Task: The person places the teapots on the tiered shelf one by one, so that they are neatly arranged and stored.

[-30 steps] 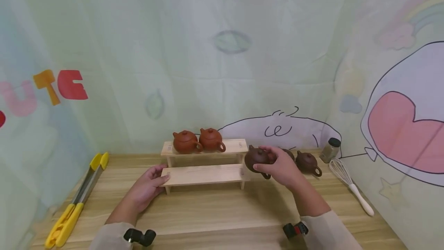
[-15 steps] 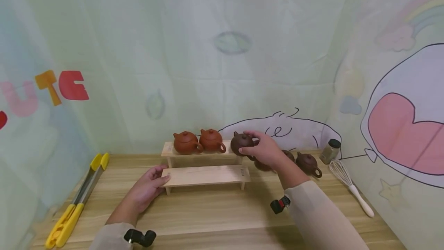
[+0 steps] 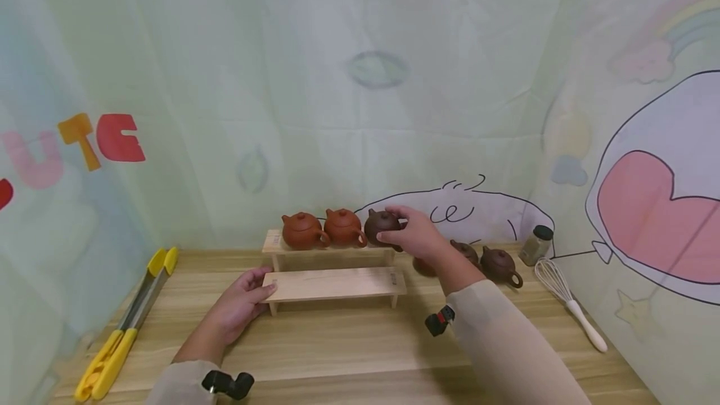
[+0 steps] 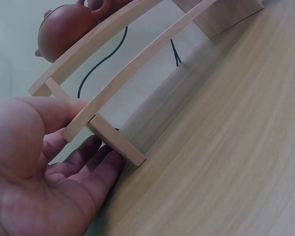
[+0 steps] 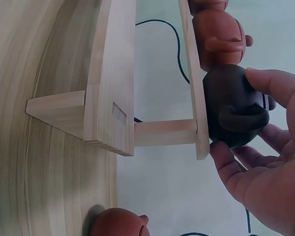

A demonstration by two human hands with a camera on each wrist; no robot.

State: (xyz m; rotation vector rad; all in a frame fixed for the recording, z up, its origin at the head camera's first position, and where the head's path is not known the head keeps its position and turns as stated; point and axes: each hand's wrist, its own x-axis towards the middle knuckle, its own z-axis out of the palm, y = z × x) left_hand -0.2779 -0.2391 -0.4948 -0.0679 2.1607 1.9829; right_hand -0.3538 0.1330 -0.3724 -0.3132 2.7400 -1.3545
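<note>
On the worktop (image 3: pixel 326 355), the two-tier wooden stand (image 3: pixel 337 284) is pinched at one end by the fingers of the left hand (image 3: pixel 240 300), while at its upper tier (image 3: pixel 272 240) those of the right hand (image 3: pixel 417 237) pinch the dark brown teapot (image 3: pixel 378 222), and crowding leftward could chip the adjacent brick-red teapot (image 3: pixel 340 225)

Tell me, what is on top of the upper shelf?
Two red teapots stand on the upper shelf, with a dark teapot beside them in the right hand. The hand covers part of it, and lids hide the insides.

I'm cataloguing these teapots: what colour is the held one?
The held teapot is dark brown, clearest from the head.
</note>
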